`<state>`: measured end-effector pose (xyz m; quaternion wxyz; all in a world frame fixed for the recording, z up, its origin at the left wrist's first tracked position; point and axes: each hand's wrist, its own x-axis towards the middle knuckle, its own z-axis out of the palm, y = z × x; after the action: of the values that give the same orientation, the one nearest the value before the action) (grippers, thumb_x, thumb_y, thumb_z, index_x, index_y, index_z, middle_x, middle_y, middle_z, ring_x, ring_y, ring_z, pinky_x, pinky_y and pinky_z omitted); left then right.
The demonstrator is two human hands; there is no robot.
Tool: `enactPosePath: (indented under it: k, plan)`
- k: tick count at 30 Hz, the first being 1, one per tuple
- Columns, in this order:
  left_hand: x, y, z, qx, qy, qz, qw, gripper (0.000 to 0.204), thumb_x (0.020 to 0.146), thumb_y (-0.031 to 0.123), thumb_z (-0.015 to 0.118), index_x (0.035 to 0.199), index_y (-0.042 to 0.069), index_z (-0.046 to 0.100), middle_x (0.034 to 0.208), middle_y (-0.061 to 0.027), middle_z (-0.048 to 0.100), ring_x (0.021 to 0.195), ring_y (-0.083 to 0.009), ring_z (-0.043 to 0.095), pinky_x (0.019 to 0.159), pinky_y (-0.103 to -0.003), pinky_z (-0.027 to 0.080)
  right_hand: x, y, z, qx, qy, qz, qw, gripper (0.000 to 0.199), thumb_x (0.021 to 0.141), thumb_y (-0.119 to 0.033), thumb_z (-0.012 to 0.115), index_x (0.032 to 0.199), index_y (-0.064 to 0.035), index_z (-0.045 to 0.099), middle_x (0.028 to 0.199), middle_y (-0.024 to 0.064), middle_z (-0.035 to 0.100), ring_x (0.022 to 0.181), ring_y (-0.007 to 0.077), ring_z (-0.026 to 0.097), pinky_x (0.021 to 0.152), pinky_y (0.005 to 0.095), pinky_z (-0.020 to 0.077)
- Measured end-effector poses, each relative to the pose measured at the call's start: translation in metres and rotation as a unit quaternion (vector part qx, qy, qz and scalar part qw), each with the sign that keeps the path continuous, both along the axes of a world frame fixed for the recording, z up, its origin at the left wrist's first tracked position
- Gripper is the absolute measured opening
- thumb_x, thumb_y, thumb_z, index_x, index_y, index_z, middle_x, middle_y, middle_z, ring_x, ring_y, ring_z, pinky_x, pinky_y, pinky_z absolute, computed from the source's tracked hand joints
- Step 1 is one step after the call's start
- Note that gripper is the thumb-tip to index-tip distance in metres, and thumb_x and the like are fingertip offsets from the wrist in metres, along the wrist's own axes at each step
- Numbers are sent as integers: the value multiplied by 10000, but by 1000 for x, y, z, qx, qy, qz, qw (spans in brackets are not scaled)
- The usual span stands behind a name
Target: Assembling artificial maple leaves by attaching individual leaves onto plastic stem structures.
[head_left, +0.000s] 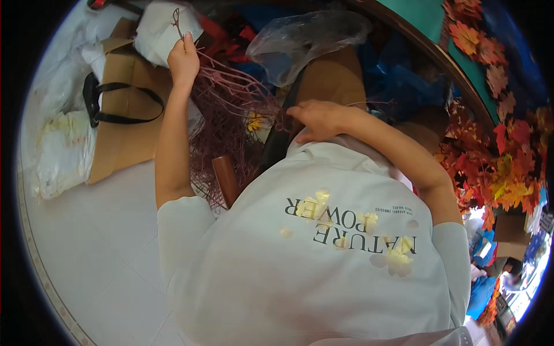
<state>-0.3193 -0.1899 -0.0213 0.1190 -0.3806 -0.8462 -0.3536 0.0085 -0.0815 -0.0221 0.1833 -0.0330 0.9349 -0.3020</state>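
Maroon wire stems (231,109), a loose bundle of thin dark-red twigs, fanning from my lap up and away toward the far left. Long axis: runs from the tangled base near my right hand (320,118) diagonally up-left to the tips at my left hand (183,60). Left grip: raised high, fingers closed together on a single stem tip, which curls above the knuckles against a white wrapped parcel (164,29). Right grip: lies low and close to my chest, palm down over the root of the bundle; fingers curl into the stems, but whether they are clamped on any or merely resting there I cannot tell. Relation of note: the pinched stem stretches between the two hands, the left at its free end, the right nearer its anchored end and nearer the mass of the bundle. Beneath the bundle: a brown wooden piece (226,180), partly hidden. Left of the bundle, on the white tiled floor (98,230): a flattened brown paper bag (124,124) with black handles, and a white plastic bag (63,150) beside it. Beyond my hands: a clear crumpled plastic bag (306,40). Far right: heaped orange and red artificial maple leaves (496,167).
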Motion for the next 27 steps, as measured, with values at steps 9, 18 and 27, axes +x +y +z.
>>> enactPosePath:
  k: [9,18,27]
  plan:
    - [23,-24,-26,-301,194,5,934,569,815,516,567,888,-44,640,863,-226,629,871,-378,601,787,-428,459,-8,21,-20,-611,-64,-311,725,272,964,-252,452,1022,-31,601,635,-60,364,542,29,229,470,162,209]
    - [137,-5,-34,-463,-236,-199,831,843,718,748,471,720,-78,640,688,-218,622,704,-349,641,623,-409,498,-19,16,-12,-654,55,-309,689,249,954,-163,460,1116,-16,578,774,-29,497,582,43,313,519,170,271]
    - [88,-53,-126,-296,71,-232,924,191,763,103,528,935,61,601,891,-183,635,724,-344,632,605,-434,508,25,34,14,-249,158,-388,873,232,898,-189,553,872,16,660,816,69,662,762,104,572,723,245,457]
